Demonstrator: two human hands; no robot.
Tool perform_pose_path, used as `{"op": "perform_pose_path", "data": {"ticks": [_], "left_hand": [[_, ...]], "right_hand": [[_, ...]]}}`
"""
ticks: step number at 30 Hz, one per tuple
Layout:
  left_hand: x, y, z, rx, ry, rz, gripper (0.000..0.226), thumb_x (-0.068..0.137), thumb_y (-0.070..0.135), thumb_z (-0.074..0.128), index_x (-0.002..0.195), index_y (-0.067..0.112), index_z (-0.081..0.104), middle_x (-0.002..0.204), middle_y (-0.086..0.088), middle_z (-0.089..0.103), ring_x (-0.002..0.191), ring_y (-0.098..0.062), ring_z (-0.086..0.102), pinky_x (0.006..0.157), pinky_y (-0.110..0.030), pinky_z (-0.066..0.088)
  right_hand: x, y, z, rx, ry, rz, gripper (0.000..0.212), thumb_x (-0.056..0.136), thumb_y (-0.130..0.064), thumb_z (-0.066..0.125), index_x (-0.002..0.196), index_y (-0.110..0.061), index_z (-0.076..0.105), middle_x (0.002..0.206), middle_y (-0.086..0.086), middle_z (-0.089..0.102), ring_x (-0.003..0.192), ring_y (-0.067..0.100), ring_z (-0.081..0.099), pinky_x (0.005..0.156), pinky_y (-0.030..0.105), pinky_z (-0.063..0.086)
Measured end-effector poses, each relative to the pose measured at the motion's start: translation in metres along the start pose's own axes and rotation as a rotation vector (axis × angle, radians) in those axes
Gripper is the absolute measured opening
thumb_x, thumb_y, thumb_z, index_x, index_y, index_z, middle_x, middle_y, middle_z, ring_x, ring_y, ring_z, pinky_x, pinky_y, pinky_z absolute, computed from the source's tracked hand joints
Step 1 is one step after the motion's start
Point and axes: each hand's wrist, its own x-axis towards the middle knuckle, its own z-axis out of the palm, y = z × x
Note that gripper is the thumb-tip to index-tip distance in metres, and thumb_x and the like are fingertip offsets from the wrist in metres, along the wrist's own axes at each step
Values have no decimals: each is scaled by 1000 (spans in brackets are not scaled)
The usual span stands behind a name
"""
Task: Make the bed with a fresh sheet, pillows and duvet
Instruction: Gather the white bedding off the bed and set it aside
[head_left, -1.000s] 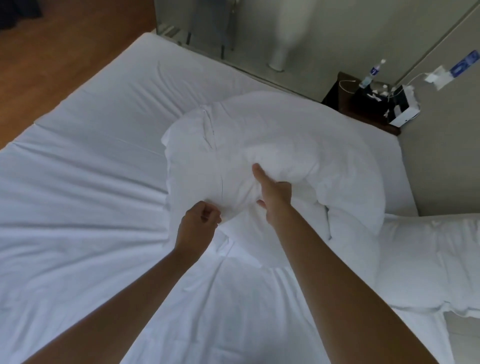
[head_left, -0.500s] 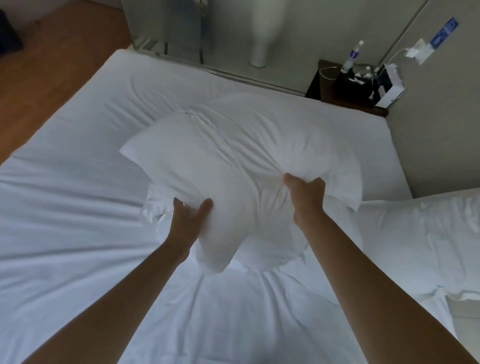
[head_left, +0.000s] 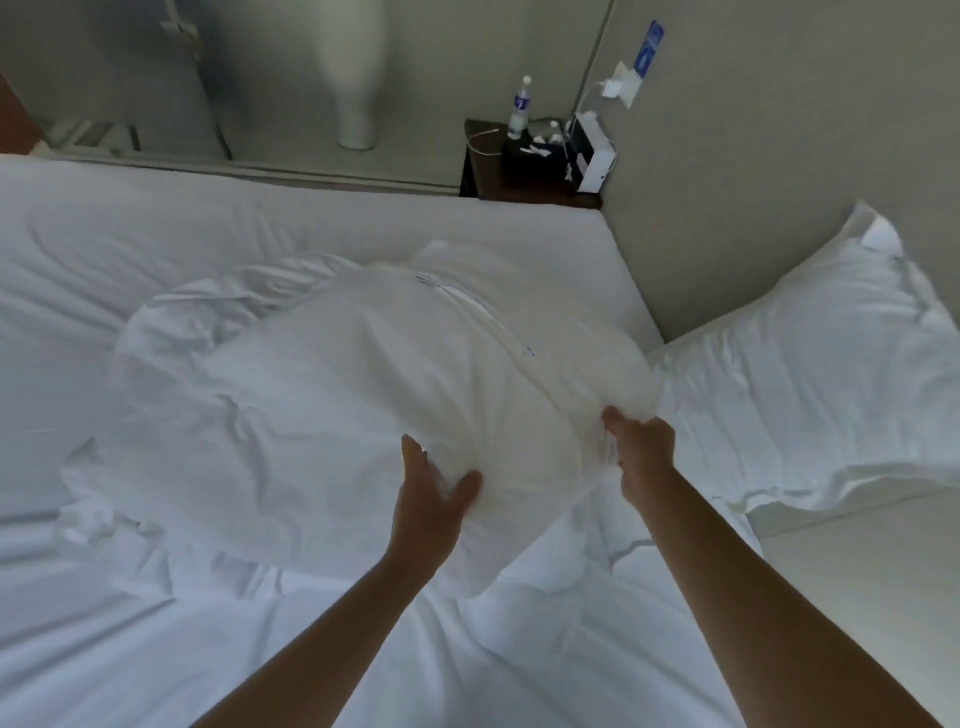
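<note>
Reaching in from the near edge over the fresh sheet (head_left: 156, 649), already spread across the bed. Left hand (head_left: 428, 501) cupping the near end of the pillow (head_left: 363, 405), thumb and fingers spread against the cloth rather than closed round it. Right hand (head_left: 641, 457) pinching a bunched fold at the pillow's right edge, fingers curled tight into the fabric. Pillow lying mid-bed, half inside a loose, crumpled case trailing off to the left. Looking light and very soft, sagging and denting wherever pressed; likely slipping about inside the smooth cotton, so best taken by a corner or seam, gathering filling and case together. A line of blue stitching or a tag running along the far seam, too blurred for reading. Second pillow (head_left: 810, 374) resting at right against the wall. Farther off, bedside table (head_left: 488, 182) carrying a water bottle (head_left: 521, 110) with a blue label, a white box and cables; no brand or wording legible. Blue card high on the wall, print unreadable.
</note>
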Motion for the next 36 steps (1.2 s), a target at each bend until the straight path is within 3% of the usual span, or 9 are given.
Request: {"op": "perform_pose_path", "data": {"ticks": [3, 8, 14, 19, 22, 26, 28, 32, 36], "left_hand": [[13, 4, 51, 173, 3, 70, 55, 90, 22, 69, 131, 25, 32, 110, 6, 66, 96, -26, 66, 83, -46, 55], [36, 14, 126, 324, 69, 141, 49, 92, 14, 60, 133, 20, 34, 120, 3, 64, 102, -28, 62, 80, -34, 45], [34, -16, 158, 284, -286, 18, 45, 98, 30, 57, 123, 36, 20, 134, 7, 51, 115, -18, 59, 82, -30, 49], [17, -62, 122, 391, -483, -66, 57, 99, 30, 56, 147, 42, 28, 146, 30, 28, 129, -4, 38, 103, -29, 37], [20, -65, 99, 191, -72, -124, 46, 93, 27, 66, 131, 32, 42, 138, 13, 46, 124, -19, 56, 81, -23, 47], [54, -28, 62, -145, 357, -183, 93, 82, 34, 78, 151, 30, 15, 154, 1, 23, 123, -20, 52, 90, -28, 46], [70, -10, 46, -106, 265, -100, 94, 81, 35, 80, 152, 39, 18, 155, 7, 28, 119, -13, 54, 94, -30, 48], [80, 4, 60, 117, -79, 97, 38, 91, 23, 71, 125, 35, 61, 126, 12, 66, 99, -7, 69, 85, -29, 57], [65, -11, 104, 598, -189, 100, 45, 95, 33, 59, 139, 39, 51, 148, 20, 47, 129, -9, 50, 107, -26, 34]], "right_hand": [[20, 26, -39, -31, -18, 105, 19, 96, -21, 64, 107, -7, 61, 120, 19, 64, 102, 29, 59, 89, 48, 56], [33, 43, -48, -43, -268, 144, 101, 76, -67, 71, 156, -35, 19, 159, -1, 28, 138, 32, 40, 96, 58, 51], [55, 54, -9, -440, -99, 95, 141, 57, -73, 81, 155, -37, -14, 154, 12, 14, 138, 45, 34, 104, 59, 44], [89, 76, -29, -532, -24, -81, 96, 76, -37, 83, 153, -25, 27, 144, 10, 52, 130, 36, 50, 109, 46, 40], [101, 84, -27, -593, 34, -195, 77, 82, -30, 77, 149, -18, 40, 137, 9, 59, 128, 33, 52, 107, 41, 39], [120, 90, -48, -667, 139, -240, 63, 90, -24, 66, 149, -17, 44, 132, 13, 57, 123, 36, 54, 100, 44, 42], [134, 100, -74, -750, 190, -209, 60, 93, -23, 63, 149, -20, 43, 130, 17, 56, 121, 39, 55, 97, 47, 45], [147, 124, -104, -840, 197, -102, 55, 95, -25, 63, 147, -16, 47, 131, 22, 59, 121, 42, 56, 98, 52, 48], [127, 131, -88, -763, 157, -118, 52, 103, -29, 49, 150, -9, 40, 140, 25, 53, 130, 42, 49, 105, 50, 40]]}}
